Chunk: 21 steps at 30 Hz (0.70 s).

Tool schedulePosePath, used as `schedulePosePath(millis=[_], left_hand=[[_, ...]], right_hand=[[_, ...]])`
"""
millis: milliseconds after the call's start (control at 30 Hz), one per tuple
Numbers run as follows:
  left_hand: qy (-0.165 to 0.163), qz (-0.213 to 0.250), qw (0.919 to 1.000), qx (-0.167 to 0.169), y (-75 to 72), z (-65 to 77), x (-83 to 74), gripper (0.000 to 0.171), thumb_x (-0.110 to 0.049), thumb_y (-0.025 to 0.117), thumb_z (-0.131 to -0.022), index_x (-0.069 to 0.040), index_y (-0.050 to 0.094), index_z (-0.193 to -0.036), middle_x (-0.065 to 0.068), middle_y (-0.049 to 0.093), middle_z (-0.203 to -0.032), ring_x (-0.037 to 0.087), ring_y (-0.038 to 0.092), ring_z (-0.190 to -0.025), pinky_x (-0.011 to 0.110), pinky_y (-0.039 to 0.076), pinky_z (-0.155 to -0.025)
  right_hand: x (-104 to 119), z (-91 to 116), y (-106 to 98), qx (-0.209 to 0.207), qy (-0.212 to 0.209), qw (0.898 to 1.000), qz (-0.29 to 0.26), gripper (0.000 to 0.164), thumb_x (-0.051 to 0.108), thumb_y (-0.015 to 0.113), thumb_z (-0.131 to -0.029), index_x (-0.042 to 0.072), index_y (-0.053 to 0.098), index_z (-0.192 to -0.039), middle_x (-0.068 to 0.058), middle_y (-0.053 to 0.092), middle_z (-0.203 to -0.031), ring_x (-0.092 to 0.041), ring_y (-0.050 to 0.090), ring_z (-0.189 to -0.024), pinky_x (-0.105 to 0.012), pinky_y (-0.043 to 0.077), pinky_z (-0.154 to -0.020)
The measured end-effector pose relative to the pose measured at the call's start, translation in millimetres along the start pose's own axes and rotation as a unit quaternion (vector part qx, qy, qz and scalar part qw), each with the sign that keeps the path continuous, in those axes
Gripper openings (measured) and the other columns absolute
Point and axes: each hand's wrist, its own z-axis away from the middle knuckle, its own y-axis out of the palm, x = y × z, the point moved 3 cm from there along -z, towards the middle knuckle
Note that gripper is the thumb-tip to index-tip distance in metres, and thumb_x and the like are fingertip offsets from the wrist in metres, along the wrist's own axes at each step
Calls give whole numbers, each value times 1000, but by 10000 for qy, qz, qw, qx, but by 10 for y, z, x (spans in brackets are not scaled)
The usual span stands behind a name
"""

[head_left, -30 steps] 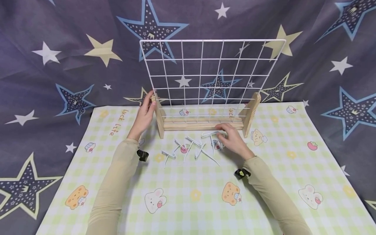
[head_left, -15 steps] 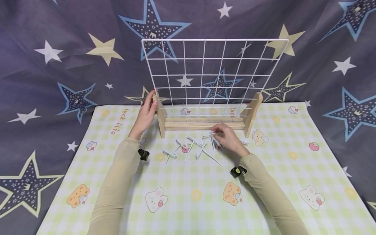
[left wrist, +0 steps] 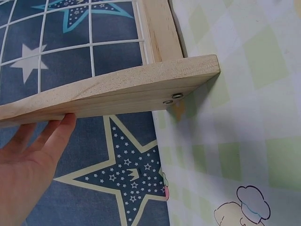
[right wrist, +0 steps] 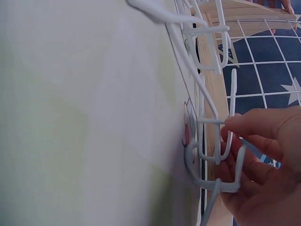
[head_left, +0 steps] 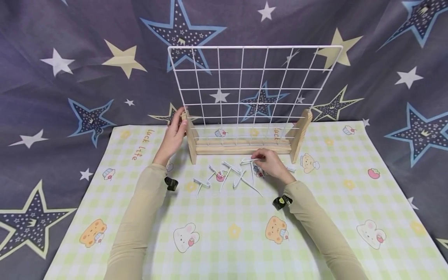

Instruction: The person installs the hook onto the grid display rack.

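A rectangular white wire grid [head_left: 255, 47], smooth and squarely crossed, is carried at the far side of a table between two pale wooden uprights, the left upright [head_left: 191, 140] and the right upright [head_left: 300, 136], by which a straight wooden crossbar [head_left: 243, 150] is flanked. Visible grain and a curved outline are shown by the left upright, its outer face fitted with two round metal fasteners [left wrist: 177, 96] near the foot. In front of the crossbar, right of centre, a white wire hook [head_left: 248, 160] with a long thin stem is pinched between the thumb and bent fingers of the right hand [head_left: 273, 165], its back turned upward. The left upright is touched near its top by the left hand [head_left: 172, 138], fingers extended; whether it is firmly clasped cannot be told. Both forearms, in beige sleeves [head_left: 131, 225], are stretched from the near edge, the right one angled toward far left. More slender bent hooks [head_left: 229, 167] are scattered left of the right hand on a green-and-white checked cloth [head_left: 234, 260] printed with cartoon animals. A creased dark backdrop [head_left: 31, 93] is patterned with stars.
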Motion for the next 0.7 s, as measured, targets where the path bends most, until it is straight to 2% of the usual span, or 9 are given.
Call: schedulePosePath(millis=[200,367,467,700], left_hand=[[33,1,10000,-1,14,2,-16,47,-21,37,-106,-15,27,-152,22,51,-128,32,54,-108,45,52,-92],[45,108,9999,70,4,49,-221,46,-15,37,-106,-8,27,-150,26,51,-122,36,54,-106,48,52,-92],[-21,77,9999,98,-6,84,-352,47,-12,36,-106,-3,25,-150,29,50,-125,37,53,-108,47,51,-95],[-70,155,9998,109,-9,100,-392,47,-10,36,-105,-1,24,-150,31,48,-127,39,52,-111,49,49,-97]], right_hand=[[-9,-7,7,68,25,10000,24,11,-10,64,-82,-3,67,-90,-15,67,-91,-30,63,-87,-43,55,-83],[9,-3,-26,-41,109,9999,-18,12,-10,65,-83,-3,68,-92,-16,67,-93,-30,63,-87,-42,56,-83],[21,-6,-49,-130,99,9998,-81,13,-11,64,-83,-4,68,-93,-17,68,-94,-31,64,-87,-42,56,-83],[24,-27,-113,-391,173,9989,-177,13,-11,64,-83,-4,67,-93,-17,68,-94,-32,63,-86,-42,55,-84]])
